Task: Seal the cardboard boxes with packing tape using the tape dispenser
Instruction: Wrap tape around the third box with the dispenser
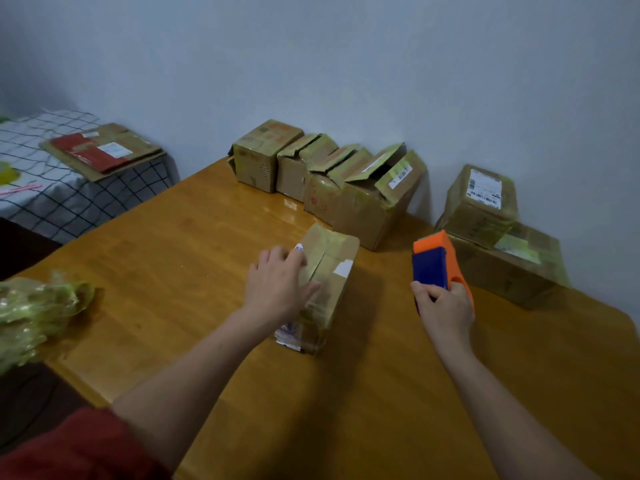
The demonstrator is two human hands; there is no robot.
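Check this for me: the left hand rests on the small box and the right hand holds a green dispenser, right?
Not green: the head view shows the dispenser in the right hand is orange and blue. The left hand does rest on the small box.

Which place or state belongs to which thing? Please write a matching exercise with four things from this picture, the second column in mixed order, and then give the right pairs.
Things
1. tape dispenser
2. small box in front
3. crumpled greenish wad
4. flattened cardboard

Places and states
A. lies on the checked cloth, far left
B. gripped by the right hand
C. under the straight fingers of the left hand
D. at the left edge of the table

Pairs: 1-B, 2-C, 3-D, 4-A
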